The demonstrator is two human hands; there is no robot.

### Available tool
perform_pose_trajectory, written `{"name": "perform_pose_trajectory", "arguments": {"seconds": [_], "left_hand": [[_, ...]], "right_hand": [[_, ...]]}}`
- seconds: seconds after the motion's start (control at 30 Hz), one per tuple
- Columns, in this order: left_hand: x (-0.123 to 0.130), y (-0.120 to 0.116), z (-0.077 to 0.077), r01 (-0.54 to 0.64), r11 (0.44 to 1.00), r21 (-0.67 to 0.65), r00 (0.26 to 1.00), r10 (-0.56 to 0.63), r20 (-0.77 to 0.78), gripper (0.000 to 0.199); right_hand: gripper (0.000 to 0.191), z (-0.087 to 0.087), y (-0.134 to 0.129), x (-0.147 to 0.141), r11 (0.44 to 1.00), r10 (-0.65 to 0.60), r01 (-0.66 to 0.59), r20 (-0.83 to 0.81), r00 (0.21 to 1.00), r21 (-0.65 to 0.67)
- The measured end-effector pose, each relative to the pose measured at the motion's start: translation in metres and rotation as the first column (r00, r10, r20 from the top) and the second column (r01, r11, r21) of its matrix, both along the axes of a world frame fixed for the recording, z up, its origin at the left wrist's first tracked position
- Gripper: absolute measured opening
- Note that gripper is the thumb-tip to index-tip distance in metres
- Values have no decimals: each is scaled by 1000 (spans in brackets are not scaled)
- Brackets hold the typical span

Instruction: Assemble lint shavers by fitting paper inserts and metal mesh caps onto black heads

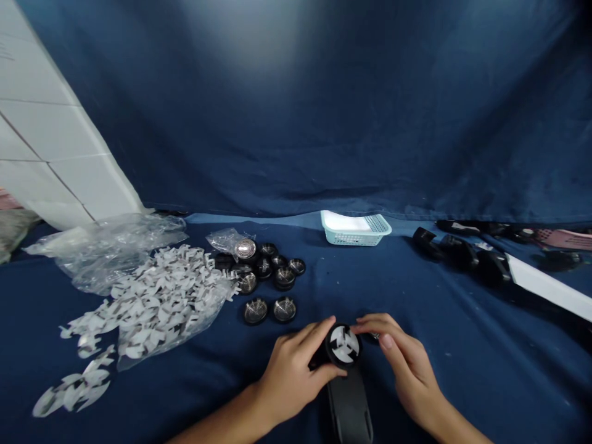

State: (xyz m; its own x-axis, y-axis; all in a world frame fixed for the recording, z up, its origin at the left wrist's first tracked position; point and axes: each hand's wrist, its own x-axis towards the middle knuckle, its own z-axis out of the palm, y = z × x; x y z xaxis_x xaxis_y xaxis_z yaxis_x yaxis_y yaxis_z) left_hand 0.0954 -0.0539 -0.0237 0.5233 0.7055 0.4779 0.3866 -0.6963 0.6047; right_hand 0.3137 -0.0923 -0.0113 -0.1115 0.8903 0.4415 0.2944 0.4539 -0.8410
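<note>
Your left hand (293, 369) has the black round cap (343, 344), thumb on its near side, index finger curled along its far left; fingers closed only as far as the cap's width. The cap's face is turned up to you, white three-blade insert (345, 345) seated inside the rim.

Your right hand (411, 364) is at the right of the cap: fingers stretched and loosely bent, leading fingertip at the rim, thumb standing apart from them. Contact looks light; can't tell how hard you're pressing.

Black elongated body (350, 407) lies on the near side of the cap, its far end under the cap. Can't tell if the two are joined. One mesh cap (374, 337) shows just right of the cap, mostly hidden by your right hand.

Tabletop (370, 287) has a dark blue cloth on it. Left of and beyond the cap: a cluster of black mesh-faced caps (284, 279), with two more (269, 310) set side by side nearer you. Further left of the cap: heap of white three-blade pieces (161, 290), partly on clear plastic. Straight beyond the cap: mint basket (356, 238). Well right of and beyond the cap: black curved parts (467, 253) and a long white strip (550, 288).
</note>
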Motion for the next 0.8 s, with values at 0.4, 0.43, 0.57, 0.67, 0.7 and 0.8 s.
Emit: {"name": "perform_pose_trajectory", "arguments": {"seconds": [0.4,0.43,0.57,0.67,0.7,0.8], "left_hand": [[-1,0,-1,1,1000,-3,1000,-1,-1,74],[-1,1,-1,3,1000,3,1000,-3,0,74],[-1,1,-2,0,1000,23,1000,0,-5,75],[-2,1,-2,1,999,32,1000,0,-10,76],[-2,1,-1,0,1000,31,1000,0,-9,75],[-3,2,0,0,999,32,1000,0,-8,73]], "right_hand": [[29,5,2,11,986,25,-61,227,974,153],[28,5,3,13,983,1,-47,251,968,177],[25,6,11,23,976,-173,87,465,868,201],[36,4,20,29,978,-210,154,656,725,143],[43,3,22,31,979,-204,160,693,692,128],[50,0,28,37,978,-200,171,744,638,117]]}}
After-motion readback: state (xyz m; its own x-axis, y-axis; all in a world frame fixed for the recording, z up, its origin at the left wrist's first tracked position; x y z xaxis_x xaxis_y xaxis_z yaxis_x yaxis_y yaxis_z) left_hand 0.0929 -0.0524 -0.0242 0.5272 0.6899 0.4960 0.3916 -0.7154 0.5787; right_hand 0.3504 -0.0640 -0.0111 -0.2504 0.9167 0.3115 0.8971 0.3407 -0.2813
